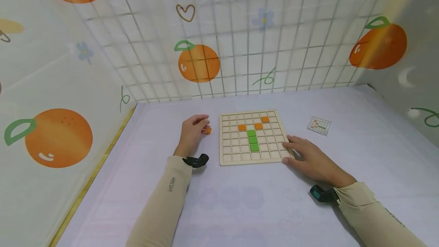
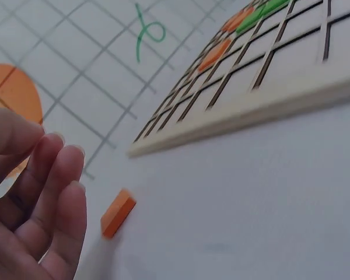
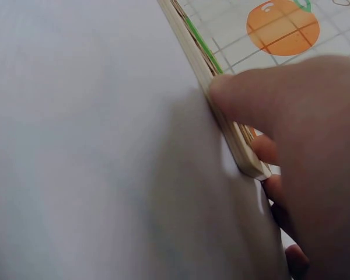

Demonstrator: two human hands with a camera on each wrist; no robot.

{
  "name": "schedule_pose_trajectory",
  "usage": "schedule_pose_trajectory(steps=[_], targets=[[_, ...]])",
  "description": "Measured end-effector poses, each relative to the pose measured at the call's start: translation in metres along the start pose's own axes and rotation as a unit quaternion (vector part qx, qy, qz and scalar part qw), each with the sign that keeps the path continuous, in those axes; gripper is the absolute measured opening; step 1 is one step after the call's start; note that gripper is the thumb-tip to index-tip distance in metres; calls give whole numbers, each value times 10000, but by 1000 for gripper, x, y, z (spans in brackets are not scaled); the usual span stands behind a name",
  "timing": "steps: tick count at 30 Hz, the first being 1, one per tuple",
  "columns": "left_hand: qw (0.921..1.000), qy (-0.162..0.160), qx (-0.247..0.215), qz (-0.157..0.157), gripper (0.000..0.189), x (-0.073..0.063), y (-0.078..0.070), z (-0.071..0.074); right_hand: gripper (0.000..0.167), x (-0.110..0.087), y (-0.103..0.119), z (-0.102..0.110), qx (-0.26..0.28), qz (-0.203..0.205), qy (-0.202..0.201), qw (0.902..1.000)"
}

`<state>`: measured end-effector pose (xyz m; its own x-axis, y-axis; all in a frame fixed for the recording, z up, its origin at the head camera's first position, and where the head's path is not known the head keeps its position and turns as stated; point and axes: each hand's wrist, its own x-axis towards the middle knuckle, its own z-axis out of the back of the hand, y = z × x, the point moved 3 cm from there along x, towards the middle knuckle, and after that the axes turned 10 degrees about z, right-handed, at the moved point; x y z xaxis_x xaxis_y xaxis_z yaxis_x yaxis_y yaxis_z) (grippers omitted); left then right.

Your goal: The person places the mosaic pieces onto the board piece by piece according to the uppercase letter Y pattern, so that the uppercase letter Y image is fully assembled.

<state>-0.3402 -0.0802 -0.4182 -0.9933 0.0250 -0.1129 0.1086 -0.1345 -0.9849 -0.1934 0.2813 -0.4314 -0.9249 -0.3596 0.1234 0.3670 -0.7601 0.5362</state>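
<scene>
A square wooden grid board (image 1: 240, 158) lies on the table between the two hands. Three green tiles (image 1: 252, 140) stand in one column on it, with three orange tiles (image 1: 242, 127) around the upper end. Left of the board is my left hand (image 1: 193, 134), thumb and fingers bent, no object visible between them. A loose orange tile (image 2: 118, 213) lies beside its fingertips, apart from them in the left wrist view. My right hand (image 1: 313, 160) holds the board's near right corner, its thumb (image 3: 245, 96) against the near edge and fingers at the right side.
A small card (image 1: 319, 125) printed with a coloured grid pattern lies to the right of the board. Behind the table hangs a white cloth (image 1: 236, 64) with oranges and grid lines. A yellow strip (image 1: 99, 167) runs along the left table edge.
</scene>
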Motion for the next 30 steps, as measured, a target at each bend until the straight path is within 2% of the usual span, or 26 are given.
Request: schedule_pose_trajectory(steps=[7,10,14,18,25,30], targets=[[9956,-357,862,2,27,3,3,13,67,-1,-1,0,12,-4,-38,10000],[9919,-432,1183,147,26,4,6,16,67,-1,-2,0,23,33,-57,10000],[9871,-321,1510,435,26,5,9,18,69,-2,-2,1,53,102,-50,9999],[9784,-180,1969,610,27,6,11,18,70,-2,-2,1,76,152,-70,9998],[9657,-39,2531,583,32,5,12,14,69,-2,-2,0,47,181,-89,9998],[9645,14,2568,617,34,4,10,13,69,-1,-1,0,14,219,-107,9997]])
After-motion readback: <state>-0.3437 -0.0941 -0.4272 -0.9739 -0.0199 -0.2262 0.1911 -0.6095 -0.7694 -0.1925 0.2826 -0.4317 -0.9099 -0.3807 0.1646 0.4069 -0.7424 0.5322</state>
